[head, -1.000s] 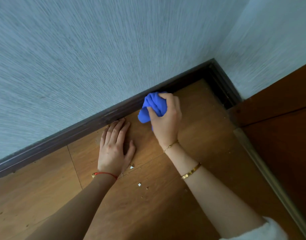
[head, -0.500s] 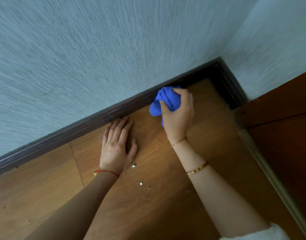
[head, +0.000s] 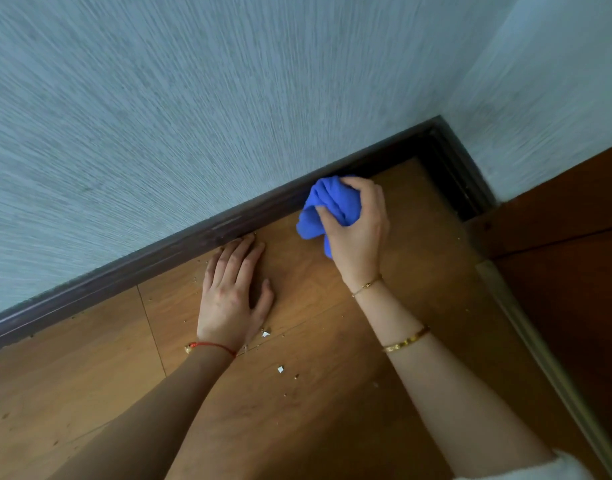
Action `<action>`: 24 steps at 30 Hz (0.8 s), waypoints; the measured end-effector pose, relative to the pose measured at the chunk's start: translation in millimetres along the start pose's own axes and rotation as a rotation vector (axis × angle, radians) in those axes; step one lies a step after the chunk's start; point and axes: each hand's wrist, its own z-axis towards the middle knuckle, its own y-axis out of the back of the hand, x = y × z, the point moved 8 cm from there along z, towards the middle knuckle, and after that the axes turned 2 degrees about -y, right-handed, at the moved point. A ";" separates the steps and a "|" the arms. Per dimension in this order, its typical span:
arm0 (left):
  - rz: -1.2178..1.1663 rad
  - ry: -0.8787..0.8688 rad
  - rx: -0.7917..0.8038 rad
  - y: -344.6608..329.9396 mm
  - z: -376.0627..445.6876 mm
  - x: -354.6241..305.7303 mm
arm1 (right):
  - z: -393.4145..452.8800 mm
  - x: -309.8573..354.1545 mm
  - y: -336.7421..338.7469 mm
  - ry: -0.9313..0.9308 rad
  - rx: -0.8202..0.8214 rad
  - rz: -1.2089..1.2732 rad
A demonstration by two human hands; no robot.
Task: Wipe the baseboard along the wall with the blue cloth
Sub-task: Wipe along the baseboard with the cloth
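Observation:
A dark brown baseboard (head: 152,265) runs diagonally along the foot of the pale blue textured wall (head: 193,116) to a corner at the upper right. My right hand (head: 356,230) grips a bunched blue cloth (head: 328,206) and holds it against the baseboard, left of the corner. My left hand (head: 233,292) lies flat on the wooden floor (head: 89,375), fingers straight, fingertips close to the baseboard.
Small white chips (head: 280,369) and crumbs lie on the floor near my left wrist. A second baseboard stretch (head: 460,174) turns the corner. A reddish wooden door panel (head: 574,271) with a metal threshold strip (head: 526,327) stands at the right.
My right hand has slid the blue cloth along the baseboard to the right, toward the corner. My left hand has stayed flat on the floor.

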 end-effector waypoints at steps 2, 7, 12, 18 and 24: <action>0.001 0.000 -0.006 1.3 0.1 -0.1 | 16.1 -6.4 16.7 -0.005 -0.057 -0.028; -0.004 0.001 0.001 1.4 1.4 -1.0 | 63.6 -30.8 69.3 -0.162 -0.411 -0.008; 0.005 -0.005 0.003 0.6 1.0 -1.4 | 16.4 -3.4 21.8 -0.072 -0.258 -0.015; -0.001 -0.006 0.024 5.7 -6.2 2.7 | -2.3 8.1 4.8 -0.016 -0.116 0.000; 0.057 0.076 0.036 33.0 -43.2 33.2 | 18.6 2.5 28.4 -0.152 -0.368 0.038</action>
